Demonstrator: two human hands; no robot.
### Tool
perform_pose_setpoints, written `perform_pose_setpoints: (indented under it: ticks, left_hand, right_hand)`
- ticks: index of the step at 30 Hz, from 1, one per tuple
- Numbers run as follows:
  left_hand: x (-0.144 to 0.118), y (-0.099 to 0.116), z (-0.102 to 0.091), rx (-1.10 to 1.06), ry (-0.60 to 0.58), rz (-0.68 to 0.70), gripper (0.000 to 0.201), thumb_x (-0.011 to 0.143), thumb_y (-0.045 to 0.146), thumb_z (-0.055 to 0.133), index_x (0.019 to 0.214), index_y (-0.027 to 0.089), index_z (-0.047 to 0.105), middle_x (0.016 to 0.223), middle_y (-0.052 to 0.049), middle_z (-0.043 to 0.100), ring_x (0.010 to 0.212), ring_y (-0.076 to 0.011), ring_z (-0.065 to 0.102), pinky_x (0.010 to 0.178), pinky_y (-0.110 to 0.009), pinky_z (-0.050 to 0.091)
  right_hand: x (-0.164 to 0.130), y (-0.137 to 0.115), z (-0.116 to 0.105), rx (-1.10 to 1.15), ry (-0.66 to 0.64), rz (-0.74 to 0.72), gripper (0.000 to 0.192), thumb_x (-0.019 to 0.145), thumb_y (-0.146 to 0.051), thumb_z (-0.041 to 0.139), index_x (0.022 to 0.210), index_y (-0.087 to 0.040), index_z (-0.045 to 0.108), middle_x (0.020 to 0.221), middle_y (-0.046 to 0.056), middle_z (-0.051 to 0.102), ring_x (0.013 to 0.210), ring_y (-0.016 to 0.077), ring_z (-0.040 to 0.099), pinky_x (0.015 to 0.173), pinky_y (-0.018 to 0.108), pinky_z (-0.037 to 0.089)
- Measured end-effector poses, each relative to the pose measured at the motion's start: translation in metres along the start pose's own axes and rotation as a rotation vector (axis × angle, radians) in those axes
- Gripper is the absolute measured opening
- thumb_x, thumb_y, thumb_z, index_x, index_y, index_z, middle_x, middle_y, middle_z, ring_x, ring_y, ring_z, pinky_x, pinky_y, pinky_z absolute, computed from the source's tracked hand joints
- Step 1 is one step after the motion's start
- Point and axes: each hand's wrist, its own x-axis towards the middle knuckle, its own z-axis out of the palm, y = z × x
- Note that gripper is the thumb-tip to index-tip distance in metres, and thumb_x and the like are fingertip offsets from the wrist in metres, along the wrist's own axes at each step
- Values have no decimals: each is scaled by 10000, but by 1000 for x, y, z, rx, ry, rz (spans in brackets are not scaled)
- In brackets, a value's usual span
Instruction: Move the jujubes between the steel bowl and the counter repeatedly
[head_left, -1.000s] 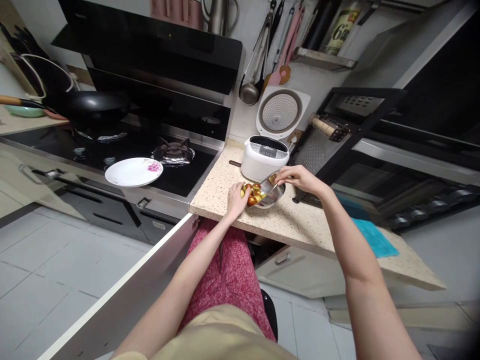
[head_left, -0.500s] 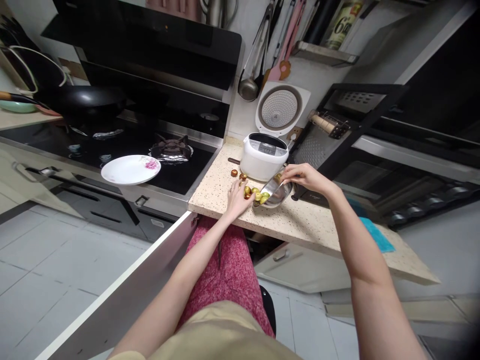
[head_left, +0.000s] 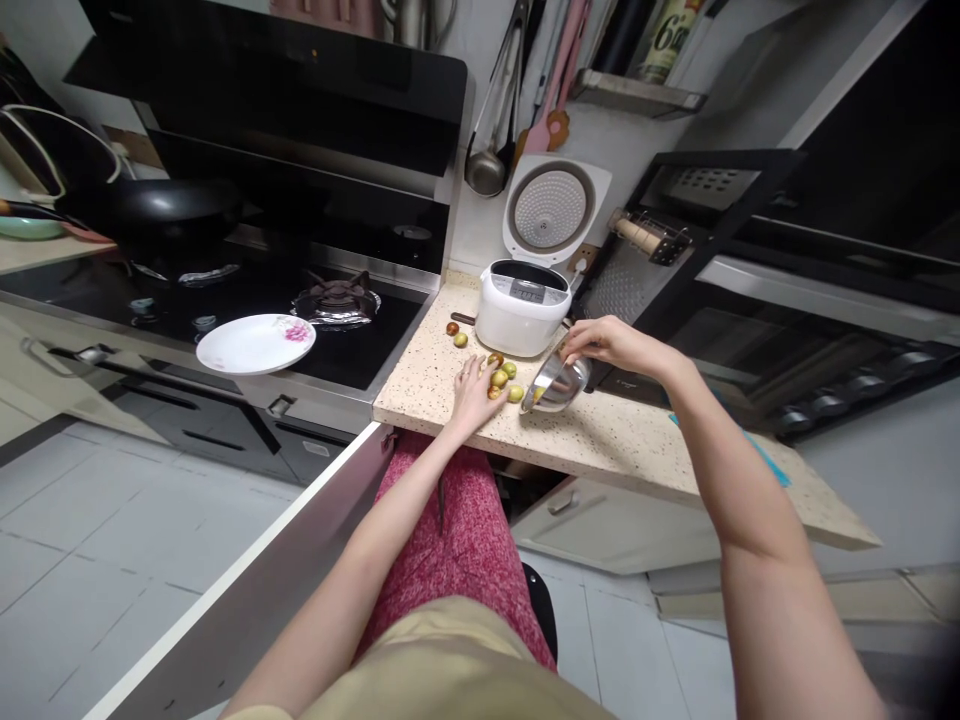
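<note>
My right hand (head_left: 606, 342) grips the rim of a shiny metal bowl (head_left: 564, 385), which is tilted with its mouth towards the left, low over the counter. A greenish fruit (head_left: 538, 394) shows inside its lower lip. Several small green and brown jujubes (head_left: 515, 393) lie on the counter between the bowl and my left hand (head_left: 477, 392). That hand rests beside them with its fingers spread, the fingertips against or near some of the fruit. Farther back, a brown jujube (head_left: 452, 328) and a green one (head_left: 460, 340) sit apart from the group.
A white rice cooker (head_left: 523, 315) with its lid up stands behind the fruit. To the left, a flowered white plate (head_left: 256, 345) overhangs the stove's front edge. A wok (head_left: 169, 205) sits on the far burner. A blue cloth (head_left: 765, 458) lies right, and a cabinet door (head_left: 247, 560) hangs open.
The bowl has moved slightly right, away from the fruit, and holds fewer jujubes. More jujubes now lie loose on the counter, and a green one has rolled back beside the brown one.
</note>
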Motion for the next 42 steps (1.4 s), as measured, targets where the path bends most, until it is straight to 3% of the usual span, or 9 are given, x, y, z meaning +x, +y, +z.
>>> perform_pose_setpoints:
  ticks: [7,13,16,20,23,27,34,38,42]
  left_hand:
    - [1,-2,1,-16,28,8,527,919,359,677,1424,245,575,1571,-160,470,1539,-383,322,1213,-613,304]
    - [0,-2,0,-15,21,3,509,921,343,674,1408,226,582,1569,-173,469,1536,-386,328,1208,-611,315]
    - [0,-1,-1,-11,21,1,490,928,343,665,1399,230,587,1565,-170,475,1531,-388,335,1198,-624,324]
    - [0,-2,0,0,29,0,467,930,350,666,1376,228,599,1557,-164,485,1533,-376,337,1199,-604,332]
    - [-1,-2,1,0,34,0,471,931,349,666,1381,228,593,1561,-168,483,1537,-375,334,1198,-603,332]
    - [-1,-4,1,-2,36,0,485,925,324,664,1392,223,582,1564,-171,479,1541,-380,330,1213,-609,320]
    - [-19,-5,-4,-4,81,62,548,931,312,646,1456,230,513,1574,-173,453,1562,-356,307,1241,-588,327]
    - [-41,-9,-12,-34,175,158,588,950,329,647,1499,234,459,1592,-171,411,1564,-330,306,1265,-531,328]
    - [-61,-12,-18,-47,247,151,544,965,348,663,1468,232,490,1521,-177,463,1468,-328,432,1224,-524,388]
  right_hand:
    - [6,1,-2,-58,-100,-21,328,991,-373,569,872,-229,839,885,65,774,778,193,694,723,298,537]
    - [-1,-4,-1,-114,-89,-11,310,983,-345,582,857,-221,836,865,82,761,762,199,675,708,300,516]
    - [-11,-7,-2,-132,-50,5,323,988,-358,569,863,-226,837,881,90,759,779,207,673,716,308,519]
    - [-41,-14,5,-154,112,69,343,1000,-404,557,877,-236,831,921,105,753,824,235,663,748,349,529]
    - [-71,-26,26,-164,268,130,352,1013,-399,538,879,-246,824,894,117,732,849,264,646,740,385,528]
    - [-103,-51,75,-226,524,231,303,1019,-327,538,931,-251,818,888,114,703,853,279,622,726,415,526]
    - [-119,-97,155,-242,883,372,262,1005,-225,565,1056,-332,799,900,93,675,896,307,617,764,463,543]
    - [-122,-113,182,-191,945,405,282,1006,-200,575,1118,-356,783,914,88,686,883,300,632,767,467,551]
    - [-126,-121,198,-95,938,421,230,1008,-237,604,1096,-343,788,907,77,701,877,283,646,755,439,562]
